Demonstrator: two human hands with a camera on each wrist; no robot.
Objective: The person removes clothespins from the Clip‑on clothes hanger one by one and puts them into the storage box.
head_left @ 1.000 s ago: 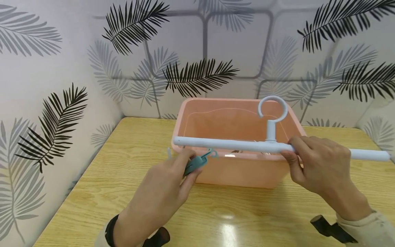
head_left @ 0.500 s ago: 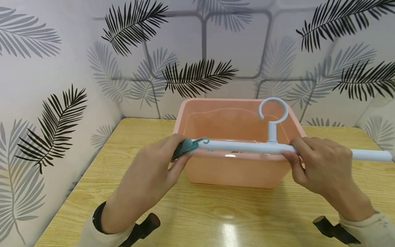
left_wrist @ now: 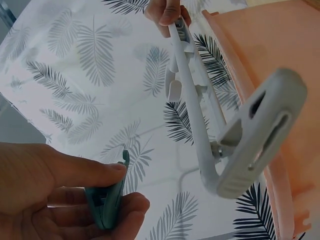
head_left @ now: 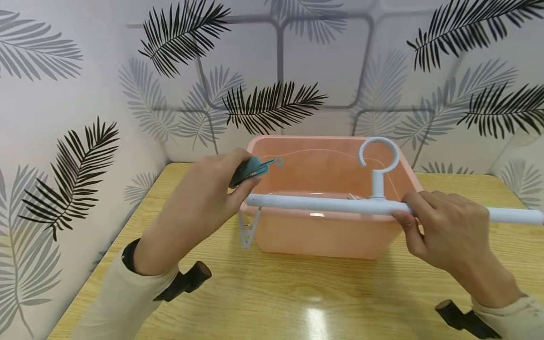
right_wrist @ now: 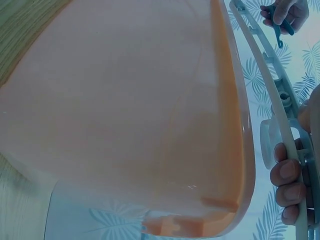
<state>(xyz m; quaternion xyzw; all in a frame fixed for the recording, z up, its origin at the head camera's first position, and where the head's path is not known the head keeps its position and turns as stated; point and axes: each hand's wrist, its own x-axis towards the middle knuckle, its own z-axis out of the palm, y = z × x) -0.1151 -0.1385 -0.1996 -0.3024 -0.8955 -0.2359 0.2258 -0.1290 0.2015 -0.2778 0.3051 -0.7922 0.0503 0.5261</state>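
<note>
Raised since the earlier frame, the teal clip (head_left: 250, 171) is pinched between thumb and fingers of the left hand (head_left: 197, 200), near one end of the pale hanger (head_left: 323, 203). The right hand (head_left: 452, 231) grips the hanger beside its hook (head_left: 378, 184).

A pink bin (head_left: 318, 233) stands upright on the yellow wood-grain table (head_left: 272, 293), in front of a pale wall (head_left: 250, 56) printed with black and grey leaves (head_left: 274, 112) and rounded grey outlines (head_left: 280, 61), a bright glint (head_left: 316, 323) showing on the tabletop
</note>
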